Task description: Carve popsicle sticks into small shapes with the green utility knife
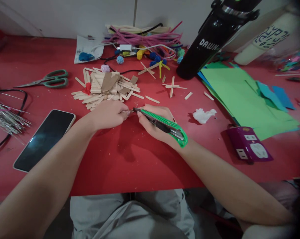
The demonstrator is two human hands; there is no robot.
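Observation:
My right hand [156, 122] is closed round a green box cutter [164, 122], its tip pointing left toward my other hand. My left hand [112, 113] pinches a small thin piece that meets the cutter's tip; it is mostly hidden by the fingers, so I cannot tell its kind. Just beyond my left hand lies a heap of wooden craft sticks [102, 84], with brown scraps on top. Crossed stick pieces [172, 86] and short cut stick bits [188, 95] lie past my right hand.
Scissors [49, 79] and a phone [46, 137] lie on the left of the red table [110, 166]. A black bottle [207, 39], green paper sheets [249, 96], crumpled tissue [204, 115] and a purple packet [249, 144] are to the right. Pink cords [145, 38] line the back.

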